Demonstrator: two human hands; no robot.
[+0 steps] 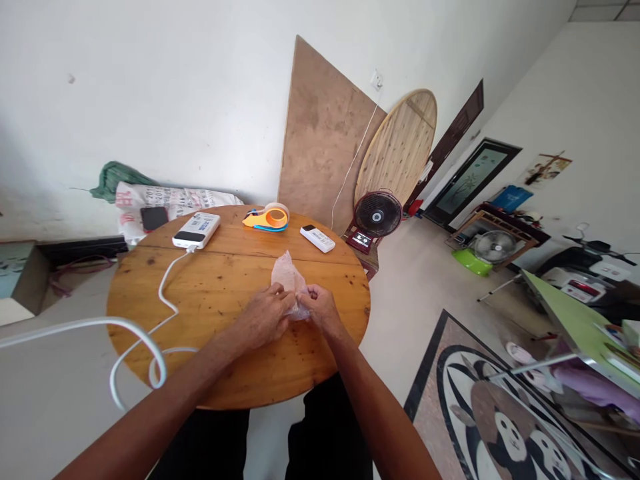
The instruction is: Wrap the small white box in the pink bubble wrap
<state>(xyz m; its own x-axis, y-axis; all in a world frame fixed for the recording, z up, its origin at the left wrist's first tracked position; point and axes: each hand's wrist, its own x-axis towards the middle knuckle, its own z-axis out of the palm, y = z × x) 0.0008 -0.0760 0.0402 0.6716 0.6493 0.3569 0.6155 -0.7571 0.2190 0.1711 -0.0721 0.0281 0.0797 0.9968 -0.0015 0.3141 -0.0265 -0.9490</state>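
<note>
Near the middle of the round wooden table (240,273), both hands close on a crumpled piece of translucent, pinkish plastic wrap (286,272). My left hand (265,313) presses its bent fingers onto the wrap's left side. From the right, my right hand (320,308) pinches the wrap's edge between thumb and fingers. Whether anything lies inside the wrap cannot be made out. Beyond the hands sits an orange and blue tape dispenser (273,217) with a roll in it. To its right lies a slim white device (318,239) with a dark end and printed label.
A white power bank (197,230) stands at the table's back left, with a white cable (163,287) looping over the left edge. Behind the table are a white printed sack (185,198), a leaning board (325,133) and a dark fan (377,215).
</note>
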